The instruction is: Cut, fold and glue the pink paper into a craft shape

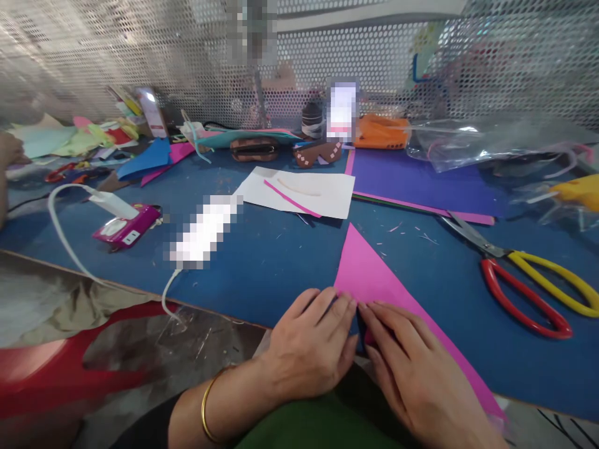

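A pink triangular sheet of paper [372, 268] lies at the near edge of the table, its point facing away from me. My left hand [311, 343] is closed on the sheet's near left edge, fingers bent and pressed together. Beside it, my right hand [416, 365] has its fingers closed on the same near edge, the fingertips of both hands almost meeting. What lies under the fingers is hidden. To the right rest large scissors [500, 252] with one red and one yellow handle, blades partly apart. Ahead is a white sheet [299, 193] bearing two thin curved strips.
Purple sheets [412, 181] are stacked at back right, near a clear plastic bag [496, 143]. A purple power adapter [126, 227] with a white cable sits left, beside a blurred phone [203, 231]. Orange-handled scissors [65, 171] lie farther back. Another person's hand [12, 149] shows at far left.
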Available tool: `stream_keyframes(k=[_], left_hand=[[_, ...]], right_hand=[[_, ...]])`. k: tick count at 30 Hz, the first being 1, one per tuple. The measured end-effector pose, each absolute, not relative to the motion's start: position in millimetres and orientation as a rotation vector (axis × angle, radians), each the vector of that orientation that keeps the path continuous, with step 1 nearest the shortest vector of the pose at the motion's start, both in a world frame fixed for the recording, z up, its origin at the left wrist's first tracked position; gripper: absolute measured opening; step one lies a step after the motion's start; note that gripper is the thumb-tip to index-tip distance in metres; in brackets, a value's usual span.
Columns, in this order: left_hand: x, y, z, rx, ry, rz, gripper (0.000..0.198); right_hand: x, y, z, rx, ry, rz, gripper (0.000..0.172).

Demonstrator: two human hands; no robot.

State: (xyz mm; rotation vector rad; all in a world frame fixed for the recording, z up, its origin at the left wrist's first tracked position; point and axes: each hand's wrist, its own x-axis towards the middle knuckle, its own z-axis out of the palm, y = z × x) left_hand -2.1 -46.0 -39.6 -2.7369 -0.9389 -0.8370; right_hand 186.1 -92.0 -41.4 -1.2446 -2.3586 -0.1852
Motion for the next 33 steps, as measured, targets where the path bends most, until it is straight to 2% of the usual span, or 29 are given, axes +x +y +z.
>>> stream_keyframes(k=[6,23,33], left_hand=[[-1,-43,-38,-2.73,-0.838,-0.847,0.033],[2,-42,-37,-2.79,-0.899,-0.668,0.04],[0,-45,-48,-2.701,-0.967,-0.885,0.04]], right_hand=[[184,-90,-38,-1.233,-2.409,-0.293,0.033],[188,-92,-44,-1.266,-2.362,-0.208,0.035],[189,-92,-40,-1.262,-2.353,-0.151,0.037]])
